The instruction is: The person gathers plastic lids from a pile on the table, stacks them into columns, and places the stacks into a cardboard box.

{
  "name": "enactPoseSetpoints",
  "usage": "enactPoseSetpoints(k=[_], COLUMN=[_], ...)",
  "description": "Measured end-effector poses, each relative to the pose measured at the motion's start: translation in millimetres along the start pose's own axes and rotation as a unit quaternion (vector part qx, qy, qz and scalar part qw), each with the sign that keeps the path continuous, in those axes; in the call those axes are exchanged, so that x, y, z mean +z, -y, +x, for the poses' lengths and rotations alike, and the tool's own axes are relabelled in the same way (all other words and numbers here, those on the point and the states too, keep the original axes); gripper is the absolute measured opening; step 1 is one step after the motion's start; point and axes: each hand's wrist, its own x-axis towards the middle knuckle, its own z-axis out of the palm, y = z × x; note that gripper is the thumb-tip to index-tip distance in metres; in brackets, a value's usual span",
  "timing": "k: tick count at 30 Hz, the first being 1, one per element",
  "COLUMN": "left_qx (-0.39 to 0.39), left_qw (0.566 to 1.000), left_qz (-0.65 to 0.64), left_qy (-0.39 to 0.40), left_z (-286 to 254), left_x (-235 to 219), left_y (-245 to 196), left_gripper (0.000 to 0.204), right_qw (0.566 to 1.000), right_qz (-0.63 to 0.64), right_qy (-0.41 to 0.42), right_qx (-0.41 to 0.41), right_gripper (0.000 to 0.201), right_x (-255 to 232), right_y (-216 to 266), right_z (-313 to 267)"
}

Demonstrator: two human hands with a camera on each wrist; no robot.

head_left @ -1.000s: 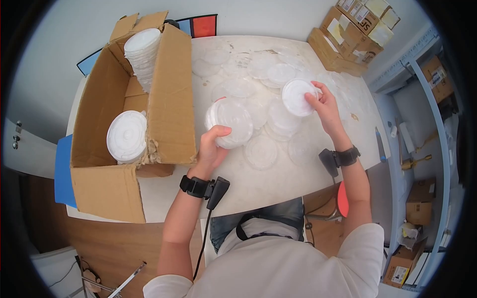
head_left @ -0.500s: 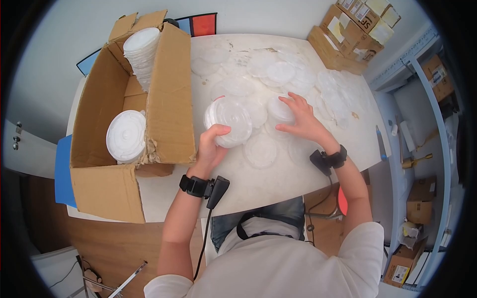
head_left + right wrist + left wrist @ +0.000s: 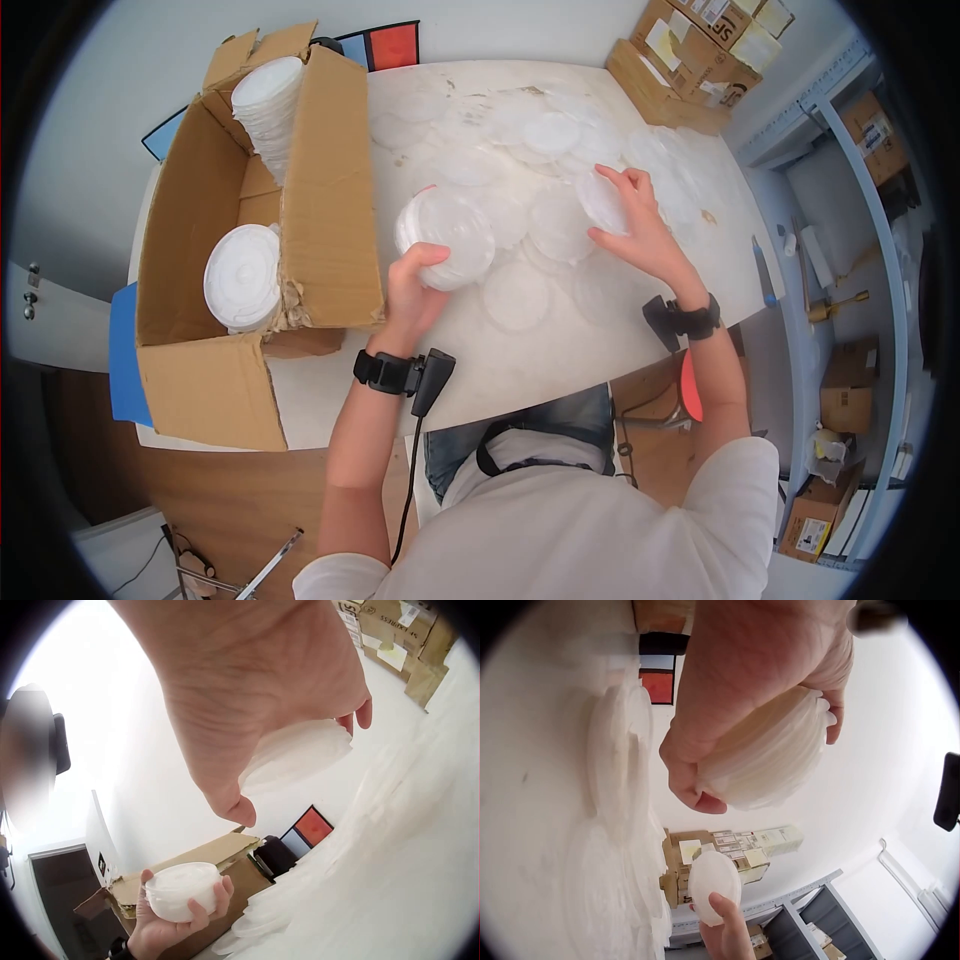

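Note:
A thick stack of clear round plastic lids point(image 3: 455, 235) is gripped by my left hand point(image 3: 412, 290), thumb over the top and fingers around the edge. The layered rims of this stack point(image 3: 765, 754) show in the left wrist view. My right hand point(image 3: 648, 240) holds a thin translucent round lid point(image 3: 600, 200) tilted up between thumb and fingers, above the tabletop. Scattered lids point(image 3: 515, 296) overlap one another on the white table under and beyond both hands.
To the left, a large open cardboard box point(image 3: 335, 180) holds a tall stack of lids point(image 3: 268, 95) at its far end and another stack point(image 3: 242, 275) at its near end. Taped cartons point(image 3: 690, 65) stand at the back right. Metal shelving point(image 3: 845, 190) borders the table's right side.
The right hand's lid went from lifted at right to near the pile's middle half a second ago; now that hand is back up and right with a lid. The left hand keeps its stack.

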Motion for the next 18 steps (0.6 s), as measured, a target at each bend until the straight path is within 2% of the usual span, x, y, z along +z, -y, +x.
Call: enactPoseSetpoints(k=[1, 3, 4, 6, 7, 8, 10, 11, 13, 14, 15, 16, 18], left_qx=[0.003, 0.003, -0.003, -0.012, -0.011, -0.010, -0.010, -0.009, -0.011, -0.013, -0.016, -0.015, -0.016], left_qw=[1.000, 1.000, 1.000, 1.000, 1.000, 1.000, 1.000, 1.000, 1.000, 1.000, 0.999, 0.999, 0.999], left_qz=[0.000, -0.003, -0.002, -0.002, 0.003, 0.009, 0.011, 0.013, 0.016, 0.018, 0.018, 0.023, 0.029], left_qy=[-0.002, -0.005, 0.004, 0.014, 0.013, 0.011, 0.013, 0.015, 0.016, 0.016, 0.021, 0.019, 0.021], left_z=[0, 0, 0, 0, -1, -1, 0, 0, 1, 1, 1, 1, 0], left_x=[1, 0, -1, 0, 1, 2, 1, 0, 0, 1, 1, 0, 2], left_y=[0, 0, 0, 2, 2, 2, 3, 2, 2, 3, 3, 3, 3], left_gripper=[0.068, 0.068, 0.068, 0.068, 0.068, 0.068, 0.068, 0.068, 0.068, 0.068, 0.068, 0.068, 0.068], right_qw=[1.000, 0.994, 0.994, 0.939, 0.943, 0.942, 0.909, 0.909, 0.880, 0.880, 0.950, 0.988, 0.992], right_qz=[-0.001, 0.101, 0.100, 0.302, 0.291, 0.291, 0.372, 0.373, 0.378, 0.377, 0.226, 0.066, 0.063], right_qy=[0.001, 0.043, 0.044, 0.087, 0.055, 0.054, 0.061, 0.059, 0.163, 0.157, 0.130, 0.100, 0.076], right_qx=[0.002, 0.023, 0.026, 0.138, 0.154, 0.155, 0.177, 0.177, 0.239, 0.240, 0.170, 0.096, 0.080], right_gripper=[0.067, 0.058, 0.058, 0.047, 0.039, 0.039, 0.035, 0.035, 0.036, 0.036, 0.038, 0.040, 0.044], right_x=[-6, -13, -11, -3, -2, -3, -7, -9, -14, -11, -3, 4, 14], right_y=[1, 2, -2, -13, -9, -12, -21, -22, -23, -24, -24, -24, -27], right_z=[-10, -34, -45, -63, -67, -69, -72, -73, -75, -76, -77, -78, -80])
